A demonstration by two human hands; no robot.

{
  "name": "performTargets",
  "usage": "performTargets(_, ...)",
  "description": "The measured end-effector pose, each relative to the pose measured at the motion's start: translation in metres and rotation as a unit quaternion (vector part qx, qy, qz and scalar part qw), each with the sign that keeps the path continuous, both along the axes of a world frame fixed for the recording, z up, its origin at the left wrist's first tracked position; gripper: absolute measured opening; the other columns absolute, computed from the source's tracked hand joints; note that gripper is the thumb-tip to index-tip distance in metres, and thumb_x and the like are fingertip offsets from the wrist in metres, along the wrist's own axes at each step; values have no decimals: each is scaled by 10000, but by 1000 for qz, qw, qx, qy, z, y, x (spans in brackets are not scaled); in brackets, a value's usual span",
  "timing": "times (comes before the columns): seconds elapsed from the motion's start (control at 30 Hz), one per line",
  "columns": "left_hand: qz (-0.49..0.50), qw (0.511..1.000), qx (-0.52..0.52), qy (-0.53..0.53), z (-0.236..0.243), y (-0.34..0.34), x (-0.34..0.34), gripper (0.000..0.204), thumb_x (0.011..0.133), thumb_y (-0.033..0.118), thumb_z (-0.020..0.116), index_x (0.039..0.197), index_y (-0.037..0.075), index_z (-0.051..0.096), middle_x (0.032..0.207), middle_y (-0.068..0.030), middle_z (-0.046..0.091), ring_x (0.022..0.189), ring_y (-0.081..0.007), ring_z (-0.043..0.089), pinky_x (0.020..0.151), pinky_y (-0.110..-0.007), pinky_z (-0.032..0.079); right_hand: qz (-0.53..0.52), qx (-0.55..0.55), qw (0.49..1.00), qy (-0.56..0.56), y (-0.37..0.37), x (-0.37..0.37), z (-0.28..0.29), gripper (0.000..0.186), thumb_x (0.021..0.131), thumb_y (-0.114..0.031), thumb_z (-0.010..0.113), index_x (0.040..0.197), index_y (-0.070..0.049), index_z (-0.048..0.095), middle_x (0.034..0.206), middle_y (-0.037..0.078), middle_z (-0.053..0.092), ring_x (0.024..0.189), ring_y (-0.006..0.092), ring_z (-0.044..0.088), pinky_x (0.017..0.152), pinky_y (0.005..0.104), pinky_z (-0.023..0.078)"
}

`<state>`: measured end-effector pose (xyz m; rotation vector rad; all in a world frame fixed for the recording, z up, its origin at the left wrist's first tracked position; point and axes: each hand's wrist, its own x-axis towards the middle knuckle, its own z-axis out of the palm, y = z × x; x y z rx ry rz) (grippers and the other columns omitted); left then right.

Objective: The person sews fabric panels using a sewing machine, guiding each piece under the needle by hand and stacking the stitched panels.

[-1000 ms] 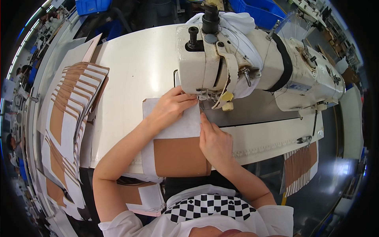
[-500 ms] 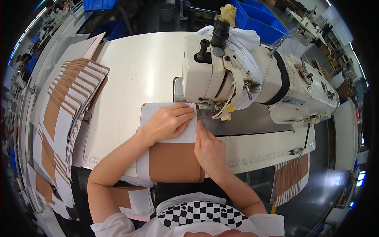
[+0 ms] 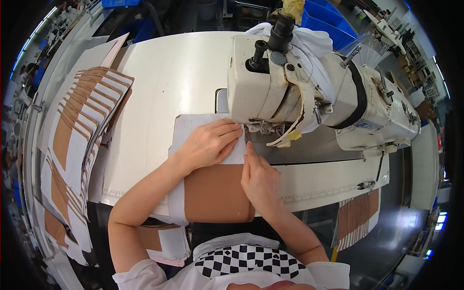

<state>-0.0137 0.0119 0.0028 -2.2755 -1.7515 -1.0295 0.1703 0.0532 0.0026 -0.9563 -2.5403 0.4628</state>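
A brown and pale grey leather-like panel [image 3: 215, 193] lies on the sewing machine's bed, its right edge beside the needle and presser foot [image 3: 263, 127]. My left hand [image 3: 208, 145] rests palm down on the panel's grey part, fingers stretched forward and close together, tips near the presser foot. At the panel's right edge is my right hand [image 3: 262, 181], index finger reaching toward the foot and thumb bent in close, pinching that edge. The panel's near end hangs over the table's front edge. The sewing machine [image 3: 251, 82] stands just beyond my hands.
A fanned stack of brown and white panels [image 3: 72, 130] lies at the left. More striped pieces [image 3: 358, 217] hang at the right front, and other pieces [image 3: 169, 244] sit below the table edge near my lap. A white cloth [image 3: 314, 41] drapes over the machine; blue bins [image 3: 326, 19] stand behind.
The panel has slid forward, away from me, past the presser foot, with both hands staying on it. The view has shifted slightly, so the machine appears a little higher and further right.
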Motion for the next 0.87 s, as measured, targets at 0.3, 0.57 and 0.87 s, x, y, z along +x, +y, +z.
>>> performTargets(0.3,-6,1000,-8,-12,2,-4,5,155,772,69,696,909,-3,685,983,-112,688,937,-270,652,777,-345,553,8,6,1000,9,-1,2,1,310,897,-123,583,1186,-20,625,707,104,624,551,273,630,497,373,511)
performTargets(0.57,9,999,6,40,-4,-2,1,176,792,100,692,933,-5,682,1017,-112,686,959,-260,647,778,-338,555,1,17,1000,18,-1,1,5,305,886,-113,592,1175,-21,631,687,95,592,539,270,618,489,368,506)
performTargets(0.87,18,999,-32,11,2,-4,6,222,789,128,704,969,-1,689,1042,-114,684,989,-255,641,791,-330,554,6,35,999,6,1,-1,0,315,894,-129,601,1195,-44,628,745,97,606,567,255,629,503,354,511)
